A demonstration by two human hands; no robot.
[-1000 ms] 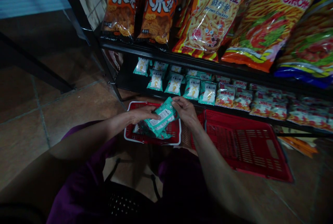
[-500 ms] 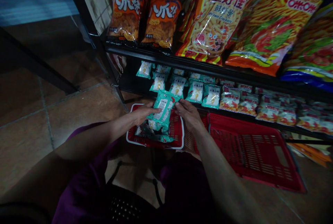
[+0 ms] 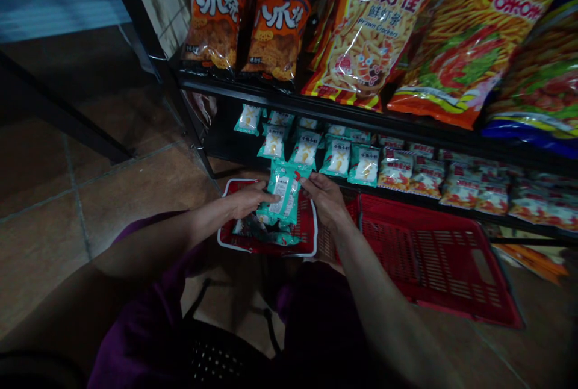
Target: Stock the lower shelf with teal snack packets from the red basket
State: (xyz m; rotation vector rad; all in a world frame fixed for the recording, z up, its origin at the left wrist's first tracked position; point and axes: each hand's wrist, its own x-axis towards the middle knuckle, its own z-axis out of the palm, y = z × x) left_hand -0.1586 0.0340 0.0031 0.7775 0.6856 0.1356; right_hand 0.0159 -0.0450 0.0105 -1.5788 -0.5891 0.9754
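Observation:
A small teal snack bag (image 3: 284, 191) is held over a red shopping basket (image 3: 309, 233) with a white rim. My left hand (image 3: 251, 199) grips its left side, thumb on the printed face. On the right edge of the same bag, the fingers of my right hand (image 3: 326, 196) are closed. Beneath it, more teal snack packets (image 3: 282, 238) lie in the basket, partly hidden by the held one. Just beyond my hands, similar white-and-teal bags (image 3: 307, 147) stand in rows on the low shelf.
A second red basket (image 3: 451, 268) sits on the tiled floor at the right. Red-and-white snack bags (image 3: 395, 171) continue along the low shelf. Large orange bags (image 3: 275, 31) and prawn cracker bags (image 3: 370, 31) fill the black shelf (image 3: 280, 99) above. A black post (image 3: 149, 46) stands at the left.
The held snack bag has turned a little more upright between my hands. My right hand has shifted slightly left, and the whole view has moved a little.

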